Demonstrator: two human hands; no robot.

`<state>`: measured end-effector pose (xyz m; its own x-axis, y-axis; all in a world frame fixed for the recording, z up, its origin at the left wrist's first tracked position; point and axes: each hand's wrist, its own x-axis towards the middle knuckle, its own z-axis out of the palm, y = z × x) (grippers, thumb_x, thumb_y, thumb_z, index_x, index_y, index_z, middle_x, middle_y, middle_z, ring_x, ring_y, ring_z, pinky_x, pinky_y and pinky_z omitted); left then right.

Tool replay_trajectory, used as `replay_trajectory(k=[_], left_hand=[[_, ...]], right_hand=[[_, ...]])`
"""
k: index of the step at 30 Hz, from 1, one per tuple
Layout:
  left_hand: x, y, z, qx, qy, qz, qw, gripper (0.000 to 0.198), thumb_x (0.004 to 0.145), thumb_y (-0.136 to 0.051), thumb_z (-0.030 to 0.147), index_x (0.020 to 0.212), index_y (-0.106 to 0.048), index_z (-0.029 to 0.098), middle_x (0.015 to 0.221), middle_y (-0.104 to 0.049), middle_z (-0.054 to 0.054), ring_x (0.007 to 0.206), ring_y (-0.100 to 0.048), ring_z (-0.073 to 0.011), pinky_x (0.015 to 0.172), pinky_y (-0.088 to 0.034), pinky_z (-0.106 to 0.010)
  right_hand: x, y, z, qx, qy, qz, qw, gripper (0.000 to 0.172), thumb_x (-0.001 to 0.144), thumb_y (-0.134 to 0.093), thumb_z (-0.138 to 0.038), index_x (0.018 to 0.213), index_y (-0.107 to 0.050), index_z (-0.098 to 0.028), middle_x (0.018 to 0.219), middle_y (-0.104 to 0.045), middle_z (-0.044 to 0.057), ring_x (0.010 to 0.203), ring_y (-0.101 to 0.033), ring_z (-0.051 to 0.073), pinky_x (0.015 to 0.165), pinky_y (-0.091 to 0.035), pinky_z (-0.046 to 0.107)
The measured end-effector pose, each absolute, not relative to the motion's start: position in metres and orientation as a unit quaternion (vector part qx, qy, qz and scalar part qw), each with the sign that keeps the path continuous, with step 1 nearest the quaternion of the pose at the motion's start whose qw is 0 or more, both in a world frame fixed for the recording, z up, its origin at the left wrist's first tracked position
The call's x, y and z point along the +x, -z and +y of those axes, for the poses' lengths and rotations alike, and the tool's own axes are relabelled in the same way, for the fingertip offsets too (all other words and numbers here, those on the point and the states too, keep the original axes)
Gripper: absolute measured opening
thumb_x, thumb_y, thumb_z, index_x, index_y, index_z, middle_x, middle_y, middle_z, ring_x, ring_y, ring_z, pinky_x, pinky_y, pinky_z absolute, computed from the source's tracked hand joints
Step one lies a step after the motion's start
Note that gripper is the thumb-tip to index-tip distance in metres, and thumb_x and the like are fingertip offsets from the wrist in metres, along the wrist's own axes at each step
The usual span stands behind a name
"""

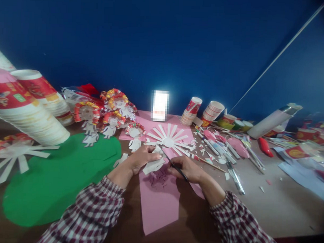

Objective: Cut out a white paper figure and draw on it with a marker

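Observation:
My left hand (142, 159) is closed on a small white paper cut-out (153, 165), pinching it over a pink sheet (159, 199) with dark scribbles. My right hand (188, 168) grips a thin dark pen (173, 164) whose tip points up-left toward the cut-out. Just beyond the hands lies a white paper cup cut into a flat sunburst (168, 140). Both arms wear a red-and-white checked shirt.
A green paper oval (56, 181) lies at left with stacked paper cups (32, 106) and another sunburst (14, 155). Paper dolls with red cup-rim hair (111, 111) stand behind. Cup stacks (191, 110), scissors (236, 177), pens and scraps litter the right side. Blue wall behind.

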<state>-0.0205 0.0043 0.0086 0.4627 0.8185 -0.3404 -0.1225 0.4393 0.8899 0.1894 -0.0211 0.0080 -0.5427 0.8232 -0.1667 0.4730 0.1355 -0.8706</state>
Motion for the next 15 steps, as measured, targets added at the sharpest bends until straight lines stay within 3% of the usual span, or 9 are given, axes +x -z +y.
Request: replay_trajectory(k=[10, 15], left_hand=[[-0.0208, -0.0071, 0.0049, 0.429, -0.321, 0.411, 0.738, 0.021, 0.058, -0.078, 0.026, 0.069, -0.067, 0.012, 0.057, -0.063, -0.002, 0.045, -0.054, -0.0105, 0.046, -0.041, -0.021], [-0.0193, -0.0029, 0.0073, 0.428, -0.339, 0.399, 0.737, 0.024, 0.063, -0.078, 0.033, 0.073, -0.067, 0.014, 0.061, -0.064, -0.002, 0.048, -0.055, -0.0114, 0.047, -0.042, -0.022]], right_hand=[[0.1875, -0.0105, -0.0233, -0.454, -0.494, -0.720, 0.180, 0.028, 0.077, -0.066, -0.038, 0.078, -0.066, -0.010, 0.062, -0.054, -0.001, 0.057, -0.042, 0.009, 0.055, -0.036, 0.021], [0.1829, -0.0086, -0.0219, -0.467, -0.514, -0.685, 0.220, 0.029, 0.075, -0.068, -0.039, 0.075, -0.064, -0.010, 0.059, -0.052, -0.002, 0.055, -0.042, 0.009, 0.051, -0.034, 0.020]])
